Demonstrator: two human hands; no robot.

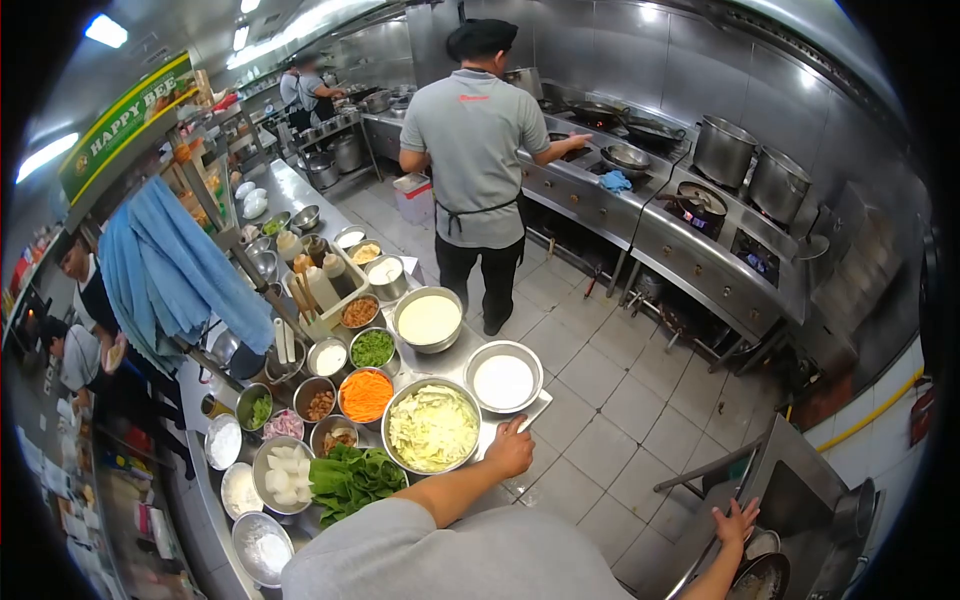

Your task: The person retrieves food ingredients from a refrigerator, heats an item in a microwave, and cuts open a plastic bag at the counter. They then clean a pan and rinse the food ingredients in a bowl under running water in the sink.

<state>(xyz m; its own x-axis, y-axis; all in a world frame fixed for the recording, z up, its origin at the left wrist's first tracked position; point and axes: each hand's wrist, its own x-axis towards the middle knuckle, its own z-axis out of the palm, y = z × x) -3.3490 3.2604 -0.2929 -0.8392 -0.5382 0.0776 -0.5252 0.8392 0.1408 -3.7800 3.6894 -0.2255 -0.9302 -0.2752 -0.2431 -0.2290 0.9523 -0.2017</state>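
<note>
My left hand point(510, 450) rests at the corner of the steel counter, fingers stretched forward and empty. Just beyond its fingertips stands a steel bowl of white powder or liquid point(503, 382); whether they touch it I cannot tell. Beside that hand is a large bowl of chopped cabbage point(432, 427). A bowl of pale yellow liquid point(429, 319) sits farther back, and shredded carrots point(366, 396) lie to the left. Out to the right, my right hand point(737, 523) is spread open and empty, near a steel stand point(790, 470) and a dark pan point(760, 580).
Leafy greens point(355, 483) and several ingredient bowls crowd the counter. A co-worker point(472, 150) stands ahead at the stove point(690, 250), which carries pots and pans. Blue towels point(180, 270) hang at left. Tiled floor point(590, 420) lies between counter and stove.
</note>
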